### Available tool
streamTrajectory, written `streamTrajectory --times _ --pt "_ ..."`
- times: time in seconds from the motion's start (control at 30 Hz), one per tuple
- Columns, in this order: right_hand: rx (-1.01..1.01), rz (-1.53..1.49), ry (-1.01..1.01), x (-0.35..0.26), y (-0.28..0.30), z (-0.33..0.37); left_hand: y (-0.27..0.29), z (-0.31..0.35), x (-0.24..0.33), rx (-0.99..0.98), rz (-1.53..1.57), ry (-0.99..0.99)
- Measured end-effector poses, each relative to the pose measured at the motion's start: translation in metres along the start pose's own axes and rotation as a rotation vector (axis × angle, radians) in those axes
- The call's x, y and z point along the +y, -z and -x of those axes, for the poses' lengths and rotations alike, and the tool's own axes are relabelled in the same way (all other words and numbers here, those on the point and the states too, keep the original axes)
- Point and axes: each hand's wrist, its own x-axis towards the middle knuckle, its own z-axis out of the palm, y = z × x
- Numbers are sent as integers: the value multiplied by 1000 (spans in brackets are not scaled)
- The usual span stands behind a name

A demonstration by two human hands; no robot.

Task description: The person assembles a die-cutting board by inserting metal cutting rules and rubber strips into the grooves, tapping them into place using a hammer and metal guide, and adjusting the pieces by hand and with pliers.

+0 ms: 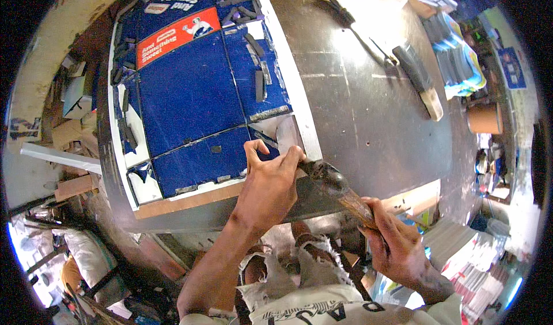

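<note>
Left hand (268,181) was half-curled near the panel's lower right corner, index bent, thumb alongside a pale flat piece (287,133); couldn't tell if it was really gripping that or just steadying it. Right hand (397,241) was wrapped firmly around a wood-handled tool (356,208), whose thick dark head pointed back at the left thumb. Looked hammer-like to me, but couldn't tell if it was touching.

The blue panel (187,109) lay flat on the dark table (374,135), left of centre, inside a white frame (300,103), with dark strips (260,86) scattered along its sides. A screwdriver (341,14) lay farther back, well apart.

My read: the step in hand was working that corner, maybe fitting or freeing something, and the other strips were waiting. Next move called for a steady left hand, fingers clear of the dark head, and small controlled pushes or taps so the frame didn't get chewed up
</note>
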Motion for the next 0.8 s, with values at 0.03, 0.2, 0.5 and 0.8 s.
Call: streamTrajectory --times 0.03,0.2,0.5,0.8 --pt "-17 -72 -48 1 -1 1 -1 0 0 -95 -23 39" --pt "396 -29 -185 3 -7 30 2 23 -11 355 46 41" --pt "237 -313 -517 7 -38 38 0 45 -24 405 -36 149" --pt "185 -337 -445 3 -45 32 6 37 -32 428 90 139"
